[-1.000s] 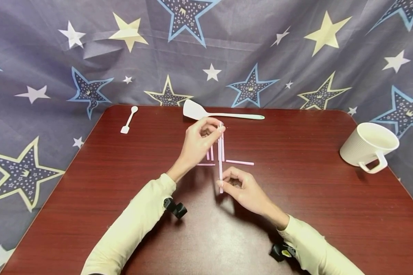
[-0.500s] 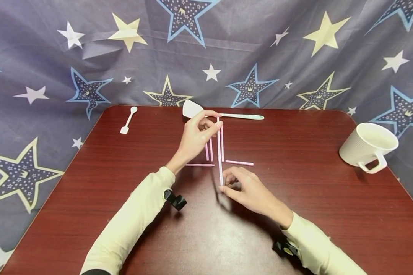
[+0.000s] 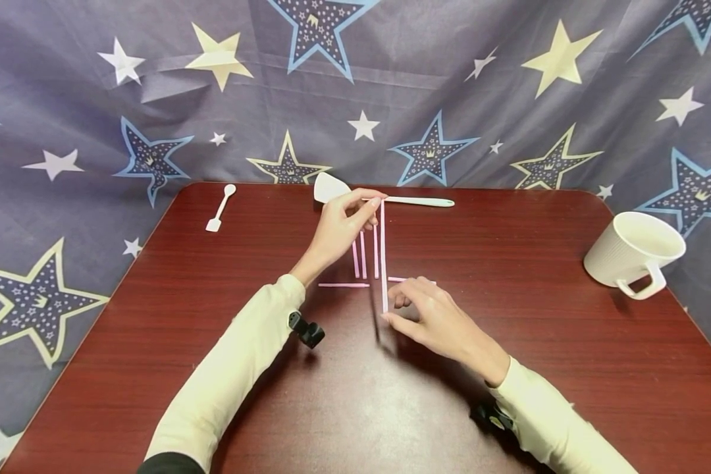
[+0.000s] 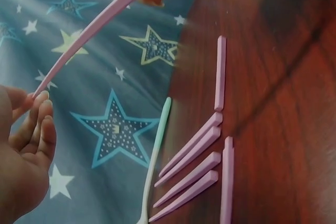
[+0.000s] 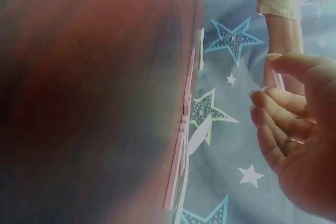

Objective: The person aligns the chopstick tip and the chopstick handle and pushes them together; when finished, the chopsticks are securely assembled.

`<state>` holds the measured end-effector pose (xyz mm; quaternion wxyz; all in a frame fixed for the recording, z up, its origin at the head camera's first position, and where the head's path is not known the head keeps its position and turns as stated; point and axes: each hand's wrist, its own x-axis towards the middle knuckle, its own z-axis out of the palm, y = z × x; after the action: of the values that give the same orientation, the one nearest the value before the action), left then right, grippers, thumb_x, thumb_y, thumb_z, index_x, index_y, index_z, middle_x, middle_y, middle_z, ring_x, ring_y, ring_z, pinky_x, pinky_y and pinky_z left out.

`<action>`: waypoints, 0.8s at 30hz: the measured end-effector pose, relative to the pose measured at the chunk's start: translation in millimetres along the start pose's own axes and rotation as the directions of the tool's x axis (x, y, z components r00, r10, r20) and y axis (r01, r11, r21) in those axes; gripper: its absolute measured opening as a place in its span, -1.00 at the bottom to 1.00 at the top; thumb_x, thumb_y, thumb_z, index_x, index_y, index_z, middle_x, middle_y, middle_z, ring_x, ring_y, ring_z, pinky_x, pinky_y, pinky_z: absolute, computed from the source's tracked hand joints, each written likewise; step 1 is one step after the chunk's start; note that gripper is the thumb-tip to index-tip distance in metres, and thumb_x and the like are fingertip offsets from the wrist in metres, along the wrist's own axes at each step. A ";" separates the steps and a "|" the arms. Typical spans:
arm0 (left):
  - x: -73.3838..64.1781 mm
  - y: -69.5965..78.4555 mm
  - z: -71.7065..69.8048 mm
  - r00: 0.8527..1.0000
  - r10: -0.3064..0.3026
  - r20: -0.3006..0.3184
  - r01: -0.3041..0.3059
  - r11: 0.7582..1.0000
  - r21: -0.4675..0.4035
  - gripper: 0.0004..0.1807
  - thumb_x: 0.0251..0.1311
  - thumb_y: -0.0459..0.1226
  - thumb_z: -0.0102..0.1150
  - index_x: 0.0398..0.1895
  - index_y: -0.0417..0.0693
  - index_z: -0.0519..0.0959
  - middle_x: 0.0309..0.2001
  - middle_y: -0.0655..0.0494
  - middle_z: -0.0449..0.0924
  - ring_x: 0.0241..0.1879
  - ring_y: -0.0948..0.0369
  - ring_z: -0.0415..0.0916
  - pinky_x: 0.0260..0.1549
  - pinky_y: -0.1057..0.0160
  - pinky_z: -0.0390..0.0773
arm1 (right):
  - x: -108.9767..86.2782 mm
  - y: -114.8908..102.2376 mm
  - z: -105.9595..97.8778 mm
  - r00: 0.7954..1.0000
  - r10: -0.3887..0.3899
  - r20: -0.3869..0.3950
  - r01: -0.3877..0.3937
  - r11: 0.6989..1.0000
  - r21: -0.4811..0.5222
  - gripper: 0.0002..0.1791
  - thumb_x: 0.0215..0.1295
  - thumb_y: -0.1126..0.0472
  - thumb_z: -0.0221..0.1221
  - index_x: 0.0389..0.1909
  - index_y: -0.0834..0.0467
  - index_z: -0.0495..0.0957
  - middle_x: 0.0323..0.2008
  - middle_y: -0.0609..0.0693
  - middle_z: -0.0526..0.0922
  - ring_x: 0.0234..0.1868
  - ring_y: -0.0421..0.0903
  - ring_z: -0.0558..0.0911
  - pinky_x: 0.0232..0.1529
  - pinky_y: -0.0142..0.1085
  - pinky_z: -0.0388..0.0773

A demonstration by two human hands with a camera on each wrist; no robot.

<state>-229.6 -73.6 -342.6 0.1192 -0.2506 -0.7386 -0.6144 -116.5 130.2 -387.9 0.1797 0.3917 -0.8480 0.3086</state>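
One long pink stick [image 3: 383, 257] is held up between both hands, raised above the table with its shadow beneath. The far end is pinched between thumb and fingertips of my left hand [image 3: 339, 224]. My right hand [image 3: 441, 322] has its thumb and fingertips at the near end, and in the right wrist view it pinches the stick [image 5: 277, 80]. Several pink sticks [image 4: 189, 182] lie side by side under and beyond the held one. Two more lie crosswise: a left stick [image 3: 343, 285] and a right stick [image 4: 220, 72], the latter partly behind my right hand in the head view.
A white spatula [image 3: 421, 201] with a pale green handle end lies at the table's back, its middle hidden by my left hand. Back left is a small white spoon [image 3: 220, 209]. The white mug [image 3: 634, 253] stands at the right edge. A star-patterned curtain [image 3: 480, 85] hangs behind.
The held stick has shifted slightly away from me and to the right, both hands moving along with it. My right hand now covers part of the right crosswise stick.
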 end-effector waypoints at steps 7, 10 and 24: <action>22.7 -8.4 -0.7 0.995 -0.044 0.092 0.034 0.993 0.114 -0.78 0.44 -0.41 0.16 0.02 -0.27 0.72 -0.43 -0.17 0.64 -0.42 0.05 0.57 -0.41 0.35 0.50 | 5.1 13.8 -5.5 0.999 0.053 0.012 -0.053 0.998 -0.016 -0.74 0.21 0.22 0.47 -0.18 0.18 0.60 -0.32 -0.06 0.61 -0.26 -0.13 0.58 -0.24 -0.19 0.58; 31.3 -12.0 1.0 0.990 -0.064 0.129 0.042 0.985 0.165 -0.74 0.41 -0.43 0.12 0.04 -0.22 0.73 -0.41 -0.24 0.63 -0.44 0.09 0.54 -0.46 0.35 0.43 | 7.1 19.9 -6.6 0.996 0.085 0.022 -0.085 0.996 -0.024 -0.73 0.21 0.20 0.47 -0.19 0.18 0.60 -0.33 -0.06 0.59 -0.27 -0.12 0.57 -0.24 -0.19 0.57; 56.8 -39.9 13.2 0.960 -0.209 0.185 0.135 0.928 0.347 -0.57 0.31 -0.43 0.02 0.17 -0.07 0.70 -0.46 -0.11 0.63 -0.54 0.24 0.47 -0.56 0.36 0.35 | 22.6 47.4 -7.8 0.977 0.185 0.107 -0.180 0.982 -0.051 -0.77 0.29 0.19 0.43 -0.22 0.23 0.61 -0.38 -0.02 0.63 -0.29 -0.03 0.60 -0.21 -0.10 0.55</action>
<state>-296.6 -52.9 -351.7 0.0230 -0.2270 -0.8589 -0.4584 -166.9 146.7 -387.9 0.1113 0.3250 -0.8951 0.2841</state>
